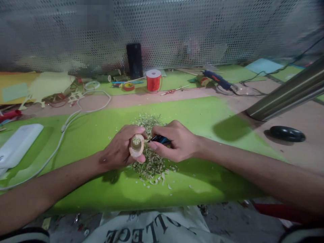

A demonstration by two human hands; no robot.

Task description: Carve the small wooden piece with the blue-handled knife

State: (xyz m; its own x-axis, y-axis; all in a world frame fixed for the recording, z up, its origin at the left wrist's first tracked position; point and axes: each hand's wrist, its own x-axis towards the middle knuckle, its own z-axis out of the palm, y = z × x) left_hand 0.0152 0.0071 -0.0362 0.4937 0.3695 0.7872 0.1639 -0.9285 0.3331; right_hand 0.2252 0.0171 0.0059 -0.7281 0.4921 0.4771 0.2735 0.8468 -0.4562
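Observation:
My left hand [120, 149] is closed round a short hollow piece of bamboo [136, 145], its open end facing me. My right hand [174, 141] is closed on a small dark-handled knife [159, 138], whose tip meets the rim of the bamboo. Both hands rest over a heap of pale green shavings [150, 158] on a bright green mat [202, 118].
A white power bank [19, 143] with a white cable [76, 114] lies at left. At the back stand a red thread spool [153, 80], a dark phone [134, 60], a blue glue gun [218, 79] and paper scraps. A metal tube [288, 92] and a black oval object [287, 133] are at right.

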